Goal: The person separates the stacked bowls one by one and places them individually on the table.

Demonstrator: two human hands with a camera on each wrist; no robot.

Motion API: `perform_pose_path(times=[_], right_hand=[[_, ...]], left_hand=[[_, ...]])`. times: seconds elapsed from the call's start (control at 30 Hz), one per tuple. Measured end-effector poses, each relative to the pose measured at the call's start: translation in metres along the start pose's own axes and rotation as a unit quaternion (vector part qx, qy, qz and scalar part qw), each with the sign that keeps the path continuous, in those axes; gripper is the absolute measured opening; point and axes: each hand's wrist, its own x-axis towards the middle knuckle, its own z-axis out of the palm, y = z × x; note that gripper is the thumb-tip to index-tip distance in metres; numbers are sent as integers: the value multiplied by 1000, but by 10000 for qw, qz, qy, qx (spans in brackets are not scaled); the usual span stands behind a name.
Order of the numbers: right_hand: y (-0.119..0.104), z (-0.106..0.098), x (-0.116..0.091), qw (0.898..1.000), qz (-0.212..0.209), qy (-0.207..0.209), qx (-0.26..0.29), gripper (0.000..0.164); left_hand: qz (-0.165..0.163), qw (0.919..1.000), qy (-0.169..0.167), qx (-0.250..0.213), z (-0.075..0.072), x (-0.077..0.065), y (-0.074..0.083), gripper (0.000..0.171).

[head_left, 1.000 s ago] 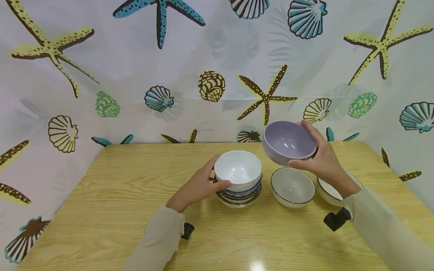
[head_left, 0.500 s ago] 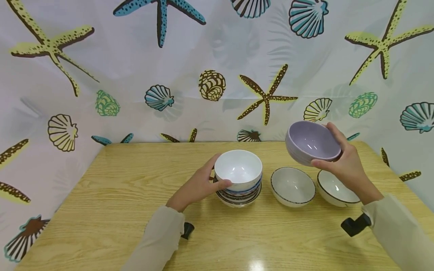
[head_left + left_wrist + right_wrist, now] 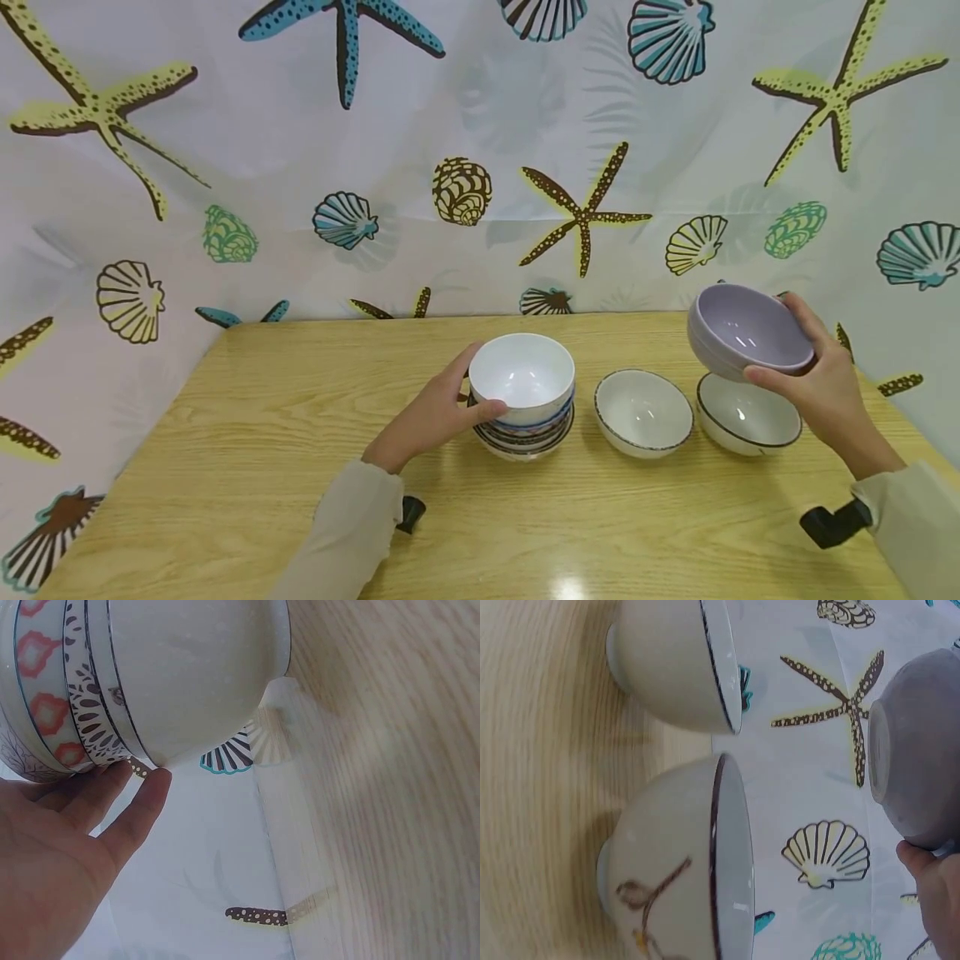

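High at the right in the head view, my right hand (image 3: 823, 385) holds a purple bowl (image 3: 750, 329) by its right side, thumb at the near rim. The bowl is in the air, tilted, its inside facing me. Below it stands a cream bowl with a dark rim (image 3: 748, 415). My left hand (image 3: 429, 417) grips a stack of bowls from the left, thumb across the front of the white bowl (image 3: 522, 375) on top. In the left wrist view, fingertips touch the patterned sides of the stacked bowls (image 3: 86, 690). The purple bowl's grey-looking underside (image 3: 919, 750) shows in the right wrist view.
Another cream bowl with a speckled rim (image 3: 643, 414) stands between the stack and the right-hand cream bowl. All rest on a wooden table (image 3: 300, 400). Behind the table hangs a white cloth (image 3: 405, 150) printed with starfish and shells.
My right hand has carried the purple bowl to the right, from beside the stack to above the right-hand cream bowl, a little lower at the end. The left hand stays on the stack.
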Motion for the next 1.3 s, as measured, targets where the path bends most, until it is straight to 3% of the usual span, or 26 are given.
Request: perform_pose_path(times=[0.37, 0.6, 0.93, 1.3], right_hand=[[34, -23, -21, 9986, 226, 449, -166, 89], [59, -36, -34, 9959, 339, 779, -309, 85], [91, -53, -52, 9863, 953, 1140, -711, 79], [115, -53, -63, 9770, 1593, 1069, -929, 77]], left_hand=[[79, 9999, -20, -89, 0, 1, -2, 96], [-61, 9999, -11, -150, 1, 2, -4, 96], [-52, 9999, 4, -137, 1, 1, -4, 98], [65, 9999, -22, -78, 1, 2, -5, 100]])
